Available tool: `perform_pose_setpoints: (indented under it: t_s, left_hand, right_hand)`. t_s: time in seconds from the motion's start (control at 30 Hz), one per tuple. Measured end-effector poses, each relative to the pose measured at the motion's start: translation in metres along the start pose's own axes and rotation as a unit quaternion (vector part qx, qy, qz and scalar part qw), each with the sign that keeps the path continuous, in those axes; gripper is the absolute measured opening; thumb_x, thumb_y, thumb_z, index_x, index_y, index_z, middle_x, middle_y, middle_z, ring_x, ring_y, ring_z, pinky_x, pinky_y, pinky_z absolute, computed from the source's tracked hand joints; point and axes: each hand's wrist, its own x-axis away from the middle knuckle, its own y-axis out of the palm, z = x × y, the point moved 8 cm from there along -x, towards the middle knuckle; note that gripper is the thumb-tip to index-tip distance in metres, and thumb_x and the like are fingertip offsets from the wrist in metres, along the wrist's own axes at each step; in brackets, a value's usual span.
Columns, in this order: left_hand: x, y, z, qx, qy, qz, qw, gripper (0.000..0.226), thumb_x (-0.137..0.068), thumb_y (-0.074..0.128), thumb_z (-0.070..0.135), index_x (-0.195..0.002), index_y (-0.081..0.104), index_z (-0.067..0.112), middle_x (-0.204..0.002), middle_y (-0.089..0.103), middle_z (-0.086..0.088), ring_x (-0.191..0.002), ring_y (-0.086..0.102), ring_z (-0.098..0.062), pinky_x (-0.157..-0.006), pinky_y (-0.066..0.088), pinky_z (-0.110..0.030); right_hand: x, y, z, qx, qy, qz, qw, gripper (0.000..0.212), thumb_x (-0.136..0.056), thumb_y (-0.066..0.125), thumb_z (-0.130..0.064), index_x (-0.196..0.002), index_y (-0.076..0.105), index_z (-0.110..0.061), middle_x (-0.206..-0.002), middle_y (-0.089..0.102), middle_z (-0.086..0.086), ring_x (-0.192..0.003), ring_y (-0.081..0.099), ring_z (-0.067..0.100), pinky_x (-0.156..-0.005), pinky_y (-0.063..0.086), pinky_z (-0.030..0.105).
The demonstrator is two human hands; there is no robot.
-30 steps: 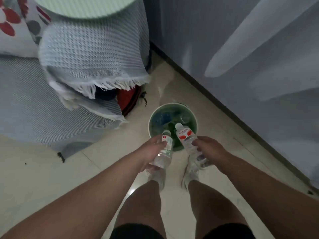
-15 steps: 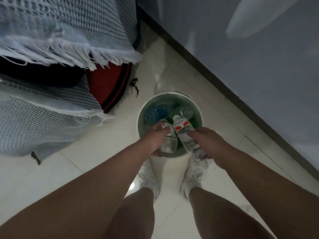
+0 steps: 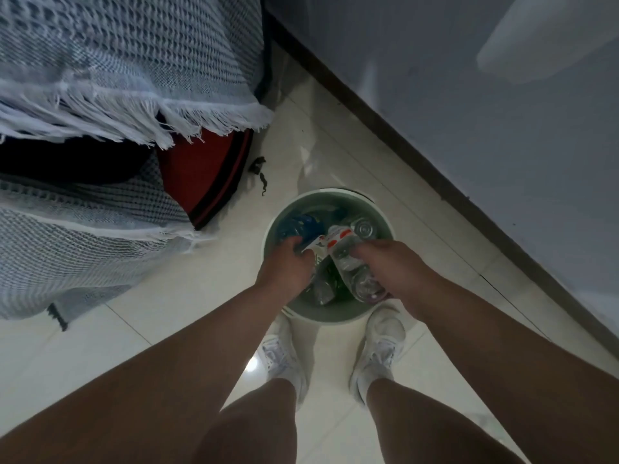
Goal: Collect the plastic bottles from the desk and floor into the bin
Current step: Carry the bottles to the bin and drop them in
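The left hand (image 3: 284, 266) is over the near-left part of the bin's mouth, its fingers curled round the left bottle (image 3: 314, 248). Only that bottle's white-and-red label and a bit of clear body show past the knuckles. The right hand (image 3: 392, 266) is over the near-right part of the mouth and grips the right bottle (image 3: 360, 279). This clear bottle lies tilted, with its red-and-white label toward the far side and its round base toward the person. The two bottles touch or nearly touch between the hands, and both are within the bin's rim.

The bin (image 3: 335, 193) is round and pale, and it stands on the tiled floor (image 3: 174, 296). Deeper inside lie a blue bottle (image 3: 298, 226) on the far left and another clear bottle (image 3: 364, 227) on the far right, with dark green showing under them. The person's white shoes (image 3: 382, 349) stand just beside the near rim.

A fringed woven blanket (image 3: 117, 61) hangs to the left, and a red cloth thing (image 3: 201, 175) pokes out below it. A dark baseboard (image 3: 402, 139) runs diagonally along the wall (image 3: 469, 78) to the right of the bin.
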Motion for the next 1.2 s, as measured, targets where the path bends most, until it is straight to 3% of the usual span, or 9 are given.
perform_pose_setpoints:
  t_s: [0.1,0.17,0.33,0.6,0.83,0.9,0.97,1.07,1.2]
  left_hand:
    - [-0.006,0.008,-0.004,-0.020,-0.015,0.006,1.000,0.038,-0.099,0.040,0.034,-0.129,0.062,0.026,-0.112,0.068,-0.006,-0.090,0.064,-0.025,-0.075,0.047,-0.034]
    - [-0.008,0.010,-0.003,-0.034,-0.036,0.007,0.999,0.037,-0.097,0.040,0.033,-0.126,0.061,0.025,-0.108,0.067,-0.006,-0.089,0.064,-0.027,-0.075,0.047,-0.035]
    - [-0.019,-0.008,0.007,-0.032,-0.075,0.031,0.996,0.033,-0.088,0.049,0.045,-0.114,0.061,0.029,-0.104,0.067,0.000,-0.089,0.063,-0.027,-0.080,0.049,-0.038]
    - [-0.042,0.005,-0.004,0.105,-0.093,0.007,0.990,0.036,-0.098,0.055,0.021,-0.128,0.063,0.005,-0.122,0.068,-0.020,-0.110,0.065,-0.038,-0.102,0.053,-0.051]
    - [-0.040,0.013,0.003,0.052,0.020,0.012,0.998,0.067,-0.086,0.063,0.054,-0.149,0.042,0.047,-0.153,0.047,0.003,-0.132,0.052,-0.025,-0.105,0.047,-0.042]
    - [-0.043,0.011,0.004,0.091,0.034,0.016,0.995,0.059,-0.086,0.066,0.041,-0.142,0.049,0.048,-0.141,0.056,0.008,-0.117,0.060,-0.016,-0.083,0.048,-0.028]
    - [-0.045,0.009,0.005,0.124,0.032,0.017,0.992,0.051,-0.083,0.069,0.034,-0.131,0.055,0.047,-0.127,0.064,0.011,-0.101,0.062,-0.005,-0.072,0.045,-0.023]
    - [-0.045,0.002,0.005,0.166,0.021,0.061,0.984,0.043,-0.078,0.071,0.031,-0.117,0.057,0.046,-0.113,0.067,0.017,-0.102,0.065,-0.011,-0.083,0.053,-0.034]
    - [-0.040,-0.002,0.010,0.159,0.048,0.102,0.981,0.055,-0.081,0.073,0.024,-0.128,0.052,0.042,-0.110,0.068,0.019,-0.105,0.068,-0.012,-0.094,0.057,-0.039]
  right_hand:
    - [-0.008,0.005,-0.014,-0.017,0.013,0.010,1.000,0.041,-0.087,0.069,-0.040,-0.117,0.058,-0.015,-0.103,0.068,0.013,-0.080,0.071,0.027,-0.040,0.055,0.024]
    - [-0.011,0.007,-0.020,-0.019,0.011,0.006,1.000,0.038,-0.089,0.068,-0.042,-0.115,0.054,-0.017,-0.096,0.065,0.011,-0.071,0.070,0.024,-0.037,0.051,0.021]
    - [-0.014,0.002,-0.027,0.000,-0.056,0.014,0.998,0.041,-0.086,0.067,-0.047,-0.117,0.066,-0.021,-0.095,0.070,0.000,-0.078,0.071,0.019,-0.041,0.054,0.022]
    - [-0.035,-0.019,-0.024,-0.052,-0.073,0.053,0.995,0.054,-0.087,0.069,-0.053,-0.131,0.060,-0.023,-0.102,0.067,-0.004,-0.087,0.068,0.017,-0.067,0.062,0.033]
    - [-0.037,-0.015,-0.018,-0.117,-0.123,0.021,0.985,0.023,-0.084,0.077,-0.042,-0.098,0.060,-0.040,-0.113,0.074,-0.001,-0.097,0.075,0.021,-0.087,0.063,0.042]
    - [-0.032,-0.013,-0.020,-0.096,-0.148,0.006,0.984,0.024,-0.078,0.079,-0.046,-0.098,0.065,-0.045,-0.109,0.076,-0.007,-0.096,0.075,0.018,-0.089,0.062,0.046]
    - [-0.028,-0.005,-0.020,-0.046,-0.162,-0.031,0.985,0.050,-0.068,0.078,-0.059,-0.116,0.066,-0.048,-0.113,0.074,-0.011,-0.102,0.073,0.016,-0.093,0.060,0.049]
    - [-0.023,0.006,-0.013,-0.005,-0.154,-0.064,0.986,0.088,-0.067,0.083,-0.059,-0.145,0.047,-0.039,-0.124,0.063,-0.016,-0.111,0.066,0.013,-0.094,0.059,0.046]
    - [-0.020,-0.003,-0.009,-0.030,-0.153,-0.020,0.988,0.067,-0.078,0.080,-0.049,-0.139,0.054,-0.036,-0.122,0.067,-0.011,-0.106,0.069,0.014,-0.090,0.061,0.043]
